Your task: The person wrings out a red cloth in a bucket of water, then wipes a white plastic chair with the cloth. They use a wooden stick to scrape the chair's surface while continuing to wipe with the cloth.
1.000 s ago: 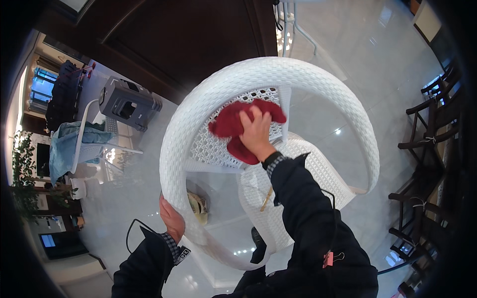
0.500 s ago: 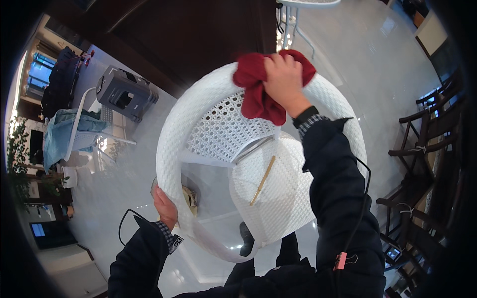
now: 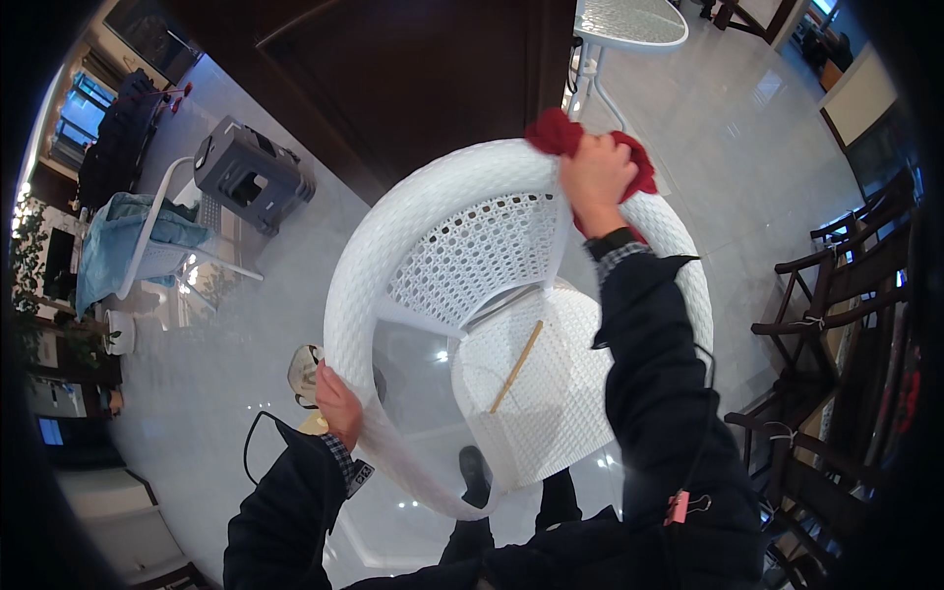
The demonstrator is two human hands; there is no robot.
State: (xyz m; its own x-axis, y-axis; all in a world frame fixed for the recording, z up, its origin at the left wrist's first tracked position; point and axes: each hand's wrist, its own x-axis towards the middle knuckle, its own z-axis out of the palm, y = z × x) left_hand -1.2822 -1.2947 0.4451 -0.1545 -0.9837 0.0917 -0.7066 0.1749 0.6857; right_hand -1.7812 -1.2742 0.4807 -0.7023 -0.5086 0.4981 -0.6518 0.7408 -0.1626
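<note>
A white woven chair with a curved rim and lattice back stands before me. My right hand is closed on a dark red cloth, pressing it on the upper right of the rim. My left hand grips the lower left of the rim. A thin light-brown stick lies on the woven seat; part of the seat is hidden by my right arm.
A dark wooden panel rises behind the chair, beside a white glass-topped table. At left are a grey machine and a white chair draped in blue fabric. Dark wooden chairs line the right.
My right hand has moved the red cloth from the lattice back up and rightward onto the rim, uncovering the lattice. My left hand stays on the rim.
</note>
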